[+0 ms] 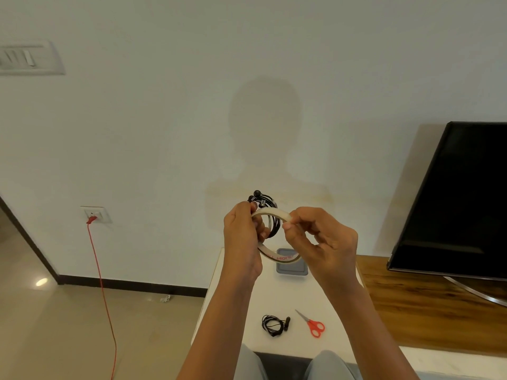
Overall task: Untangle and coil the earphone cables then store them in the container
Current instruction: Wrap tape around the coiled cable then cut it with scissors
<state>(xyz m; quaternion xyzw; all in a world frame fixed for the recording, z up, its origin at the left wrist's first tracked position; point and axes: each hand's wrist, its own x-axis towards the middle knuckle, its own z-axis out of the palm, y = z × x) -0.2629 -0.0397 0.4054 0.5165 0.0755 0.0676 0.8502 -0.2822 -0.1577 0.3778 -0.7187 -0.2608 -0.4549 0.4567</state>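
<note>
Raised in front of me, my left hand grips a coiled black earphone cable together with the left side of a clear tape roll. The earbuds stick out above its fingers. My right hand pinches the roll's top rim with thumb and forefinger. A second coiled black earphone lies on the white table below. A grey container sits at the table's far side, partly hidden behind the roll and my right hand.
Red-handled scissors lie right of the coiled earphone. A black TV stands on a wooden unit at right. A red cord hangs from a wall socket at left.
</note>
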